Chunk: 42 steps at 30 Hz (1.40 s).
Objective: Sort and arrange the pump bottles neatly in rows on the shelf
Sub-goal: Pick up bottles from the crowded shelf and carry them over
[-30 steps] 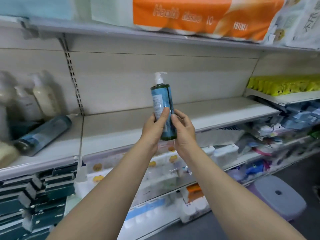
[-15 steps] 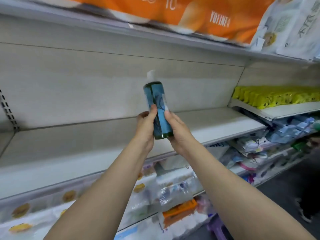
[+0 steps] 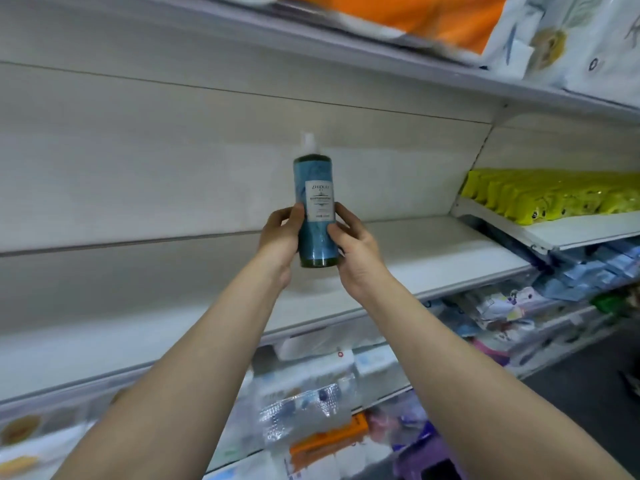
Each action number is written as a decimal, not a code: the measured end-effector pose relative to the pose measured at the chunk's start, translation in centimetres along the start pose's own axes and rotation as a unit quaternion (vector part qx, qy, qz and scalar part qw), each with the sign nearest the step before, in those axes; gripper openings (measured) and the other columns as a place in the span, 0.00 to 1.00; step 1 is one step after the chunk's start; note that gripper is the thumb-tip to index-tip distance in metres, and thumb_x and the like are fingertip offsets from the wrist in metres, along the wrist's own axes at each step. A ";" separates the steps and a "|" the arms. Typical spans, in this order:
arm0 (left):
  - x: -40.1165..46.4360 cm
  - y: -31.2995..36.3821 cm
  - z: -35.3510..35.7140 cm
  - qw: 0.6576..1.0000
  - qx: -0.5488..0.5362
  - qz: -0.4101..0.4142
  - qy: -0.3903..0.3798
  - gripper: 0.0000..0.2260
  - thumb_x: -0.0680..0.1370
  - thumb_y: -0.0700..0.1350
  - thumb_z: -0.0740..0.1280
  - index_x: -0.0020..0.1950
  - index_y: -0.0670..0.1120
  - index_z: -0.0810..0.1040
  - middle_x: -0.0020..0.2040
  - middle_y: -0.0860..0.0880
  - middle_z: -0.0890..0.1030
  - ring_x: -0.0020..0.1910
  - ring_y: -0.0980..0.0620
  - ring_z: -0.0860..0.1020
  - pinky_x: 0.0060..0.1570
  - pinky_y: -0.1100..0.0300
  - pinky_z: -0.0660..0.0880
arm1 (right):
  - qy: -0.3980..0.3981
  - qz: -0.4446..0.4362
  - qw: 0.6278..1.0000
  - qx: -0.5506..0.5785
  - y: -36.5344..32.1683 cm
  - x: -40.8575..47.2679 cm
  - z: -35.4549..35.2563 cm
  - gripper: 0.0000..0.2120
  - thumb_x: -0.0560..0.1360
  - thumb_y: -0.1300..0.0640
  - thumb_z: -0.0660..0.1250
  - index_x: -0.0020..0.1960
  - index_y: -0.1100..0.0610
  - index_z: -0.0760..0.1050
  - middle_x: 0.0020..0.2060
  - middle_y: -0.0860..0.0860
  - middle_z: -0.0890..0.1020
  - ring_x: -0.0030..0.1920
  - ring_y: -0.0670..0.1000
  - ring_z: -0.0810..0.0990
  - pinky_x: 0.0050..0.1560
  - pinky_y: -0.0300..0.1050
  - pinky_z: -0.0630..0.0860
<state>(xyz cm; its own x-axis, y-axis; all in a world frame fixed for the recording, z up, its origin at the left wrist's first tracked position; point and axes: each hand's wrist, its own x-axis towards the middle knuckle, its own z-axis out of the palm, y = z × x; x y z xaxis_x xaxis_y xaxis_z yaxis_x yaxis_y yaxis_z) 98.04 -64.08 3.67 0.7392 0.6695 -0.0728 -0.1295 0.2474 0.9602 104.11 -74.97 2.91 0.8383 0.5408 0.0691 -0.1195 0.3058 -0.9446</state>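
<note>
head view: both hands, left and right, grip one upright pump bottle above bare shelf; no rows visible yet.

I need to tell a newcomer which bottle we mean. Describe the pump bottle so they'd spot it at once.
Start at the long, bare white shelf in the middle of the rack. In front of it, the left hand and right hand grip one upright pump bottle between them. It is blue-green with a white pump and white label, unlike the yellow packets to the right.
</note>
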 end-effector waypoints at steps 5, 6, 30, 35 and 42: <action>0.0 -2.4 5.3 0.999 -0.004 0.022 -0.038 0.18 0.76 0.45 0.73 0.65 0.47 0.75 0.57 0.47 0.83 0.55 0.48 0.82 0.50 0.56 0.79 | -0.034 0.000 0.999 -0.002 -0.9 1.9 -5.9 0.20 0.79 0.69 0.66 0.70 0.59 0.72 0.53 0.52 0.84 0.59 0.56 0.82 0.66 0.53 0.77; -0.1 -3.0 6.8 0.999 0.001 0.030 -0.042 0.18 0.76 0.43 0.73 0.64 0.47 0.75 0.57 0.46 0.83 0.55 0.48 0.82 0.51 0.57 0.79 | -0.045 0.000 0.999 -0.008 -1.3 2.3 -7.6 0.21 0.79 0.69 0.66 0.70 0.59 0.72 0.55 0.53 0.84 0.61 0.57 0.82 0.66 0.53 0.76; 6.1 -14.7 33.9 0.993 0.078 0.089 0.007 0.24 0.73 0.32 0.73 0.61 0.56 0.73 0.55 0.52 0.81 0.56 0.52 0.80 0.57 0.51 0.80 | -0.129 -0.038 0.979 -0.152 -6.8 14.8 -38.0 0.27 0.76 0.68 0.70 0.71 0.51 0.72 0.58 0.42 0.84 0.60 0.42 0.81 0.60 0.39 0.78; 9.8 -16.2 36.3 0.989 0.107 0.098 0.029 0.24 0.72 0.34 0.75 0.60 0.57 0.74 0.58 0.52 0.81 0.57 0.51 0.80 0.58 0.48 0.79 | -0.111 -0.036 0.982 -0.149 -6.2 18.6 -40.3 0.25 0.76 0.70 0.69 0.68 0.49 0.75 0.55 0.40 0.84 0.59 0.41 0.82 0.62 0.41 0.78; 15.2 -16.4 39.1 0.968 0.217 0.122 0.024 0.28 0.73 0.39 0.74 0.71 0.53 0.72 0.58 0.47 0.81 0.55 0.50 0.79 0.56 0.50 0.80 | -0.067 -0.035 0.986 -0.149 -4.8 24.4 -42.2 0.26 0.76 0.67 0.70 0.70 0.48 0.75 0.61 0.50 0.83 0.64 0.52 0.80 0.68 0.56 0.75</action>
<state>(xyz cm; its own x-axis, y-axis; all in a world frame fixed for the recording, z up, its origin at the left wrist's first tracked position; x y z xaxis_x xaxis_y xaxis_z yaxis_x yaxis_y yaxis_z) 137.20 -85.33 -2.62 0.6882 0.7058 0.1678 0.0013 -0.2325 0.9726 147.56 -96.32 -4.40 0.7581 0.6320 0.1607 0.1144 0.1137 -0.9869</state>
